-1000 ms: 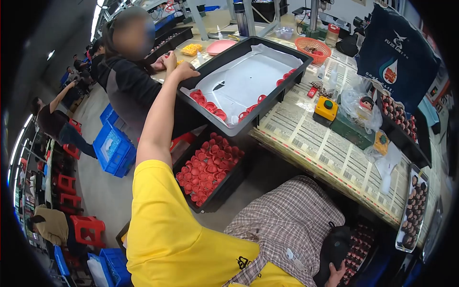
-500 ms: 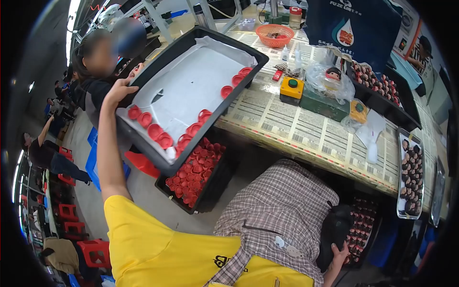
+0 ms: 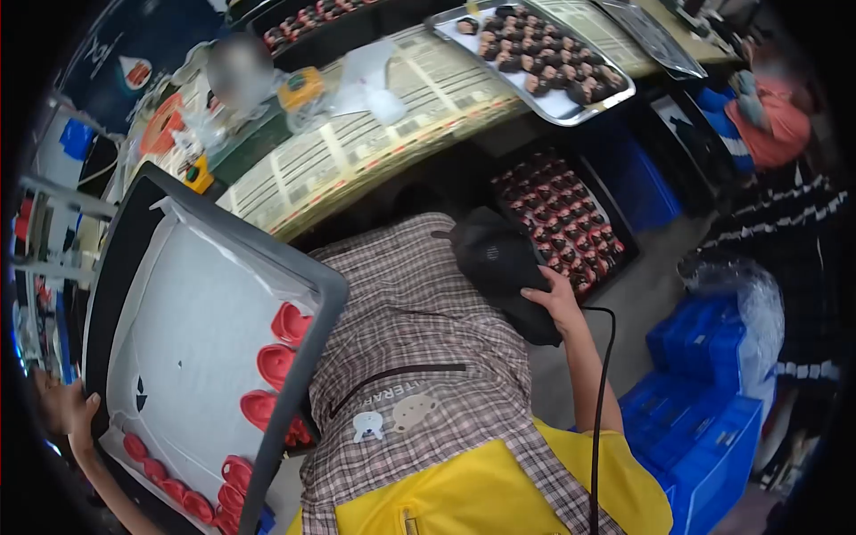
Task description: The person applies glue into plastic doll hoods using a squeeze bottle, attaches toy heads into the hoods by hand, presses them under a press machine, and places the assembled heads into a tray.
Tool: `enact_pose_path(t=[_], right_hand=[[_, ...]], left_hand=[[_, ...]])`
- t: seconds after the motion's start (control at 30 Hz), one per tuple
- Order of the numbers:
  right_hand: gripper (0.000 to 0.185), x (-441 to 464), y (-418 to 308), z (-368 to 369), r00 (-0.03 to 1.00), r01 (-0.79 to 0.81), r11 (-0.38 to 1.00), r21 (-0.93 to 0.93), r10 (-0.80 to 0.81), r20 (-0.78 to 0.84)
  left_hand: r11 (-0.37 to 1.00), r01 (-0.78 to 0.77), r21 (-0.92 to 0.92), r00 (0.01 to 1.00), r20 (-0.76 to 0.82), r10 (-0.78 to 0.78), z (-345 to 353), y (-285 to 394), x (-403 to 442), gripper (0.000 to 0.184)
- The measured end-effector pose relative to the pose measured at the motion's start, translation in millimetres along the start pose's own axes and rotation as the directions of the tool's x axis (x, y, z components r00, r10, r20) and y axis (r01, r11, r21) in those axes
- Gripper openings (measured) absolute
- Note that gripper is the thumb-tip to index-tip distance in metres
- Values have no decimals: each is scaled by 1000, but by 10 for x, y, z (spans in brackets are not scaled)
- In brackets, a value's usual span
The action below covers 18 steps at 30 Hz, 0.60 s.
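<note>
Left hand: my left hand [image 3: 82,412] is at the left rim of the black tray [image 3: 332,290], thumb over the edge, grasping it; my other fingers are blurred.
Right hand: my right hand [image 3: 555,303] grasps the black cloth item [image 3: 501,267], thumb lying across its face, beside the plaid apron [image 3: 419,312] I wear.
Black tray: at my left, its far right corner beside the apron and near the counter's [image 3: 357,156] front edge; I cannot tell what bears its weight.
Tray's liner: a white sheet [image 3: 201,330] covers the bottom, rumpled up the walls, with a small dark tear near the left wall.
Red cups: three red cups [image 3: 275,366] sit along the right wall, more bunch at the near right corner, and a row follows the near left edge.
Counter top: a metal tray [image 3: 571,120] of small dark-topped pieces [image 3: 539,58] reaches the front edge, with white paper [image 3: 364,76] left of it and two yellow boxes [image 3: 300,89] farther left.
Under the counter: a black crate [image 3: 629,254] holds rows of red and dark pieces [image 3: 566,218], just beyond the black cloth item.
Floor at right: blue crates [image 3: 695,428] are stacked, a black cable [image 3: 605,374] hanging between them and me.
Far right: a person in an orange top [image 3: 769,129], well apart from my hands.
</note>
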State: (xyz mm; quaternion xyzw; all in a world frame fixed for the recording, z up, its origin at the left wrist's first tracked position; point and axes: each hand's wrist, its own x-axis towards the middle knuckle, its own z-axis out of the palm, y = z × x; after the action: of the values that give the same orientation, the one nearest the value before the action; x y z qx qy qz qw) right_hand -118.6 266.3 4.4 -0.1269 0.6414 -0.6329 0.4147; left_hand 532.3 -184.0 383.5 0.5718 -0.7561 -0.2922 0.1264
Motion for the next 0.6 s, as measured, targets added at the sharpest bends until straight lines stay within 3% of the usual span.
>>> enact_pose_path(t=[0.1, 0.13, 0.17, 0.23, 0.27, 0.3, 0.33, 0.37, 0.4, 0.43, 0.47, 0.5, 0.57, 0.6], right_hand=[[47, -164, 173, -164, 995, 48, 996, 77, -41, -90], [47, -245, 246, -231, 991, 57, 992, 113, -42, -129], [46, -327, 318, -289, 985, 67, 987, 147, -42, -168], [44, -505, 474, -393, 952, 137, 963, 230, -64, -299], [44, -605, 522, -447, 926, 179, 948, 264, -72, -370], [36, -727, 502, -484, 886, 157, 954, 255, -22, -464], [34, -821, 677, -609, 849, 230, 956, 182, -105, -518], [31, -889, 971, -766, 806, 294, 950, 103, -189, -561], [28, -944, 1027, -839, 776, 283, 923, 260, -61, -628], [24, -1002, 1073, -906, 728, 300, 863, 407, 68, -682], [24, -1077, 1135, -955, 691, 340, 833, 437, 94, -717], [24, -1180, 1209, -992, 657, 376, 819, 434, 95, -748], [24, -1391, 1313, -1047, 584, 442, 799, 408, 89, -807], [24, -1521, 1371, -1064, 544, 468, 795, 386, 85, -835]], left_hand=[[984, -139, 109, 982, 142, 123, 611, 904, 408, 45], [977, -102, 190, 964, 261, 49, 817, 1337, 503, 46], [949, -216, 229, 974, 118, 193, 884, 1230, 740, 47], [935, -332, 124, 938, 152, 313, 1462, 1840, 882, 39], [936, -342, 81, 862, 424, 278, 1879, 2535, 765, 34], [924, -376, 69, 852, 419, 315, 2072, 2692, 881, 31], [893, -440, 101, 761, 569, 311, 2280, 2964, 1032, 30], [864, -504, 19, 733, 539, 415, 2630, 3185, 1010, 30], [833, -534, 147, 704, 623, 341, 2866, 3574, 911, 31], [693, -685, 226, 677, 549, 490, 3114, 3709, 941, 31], [731, -676, 96, 615, 620, 488, 3385, 3902, 912, 29], [754, -650, 90, 541, 752, 377, 3604, 4200, 796, 27], [660, -751, 16, 378, 830, 409, 4031, 4466, 758, 25], [684, -729, 1, 339, 869, 361, 4212, 4591, 694, 21]])
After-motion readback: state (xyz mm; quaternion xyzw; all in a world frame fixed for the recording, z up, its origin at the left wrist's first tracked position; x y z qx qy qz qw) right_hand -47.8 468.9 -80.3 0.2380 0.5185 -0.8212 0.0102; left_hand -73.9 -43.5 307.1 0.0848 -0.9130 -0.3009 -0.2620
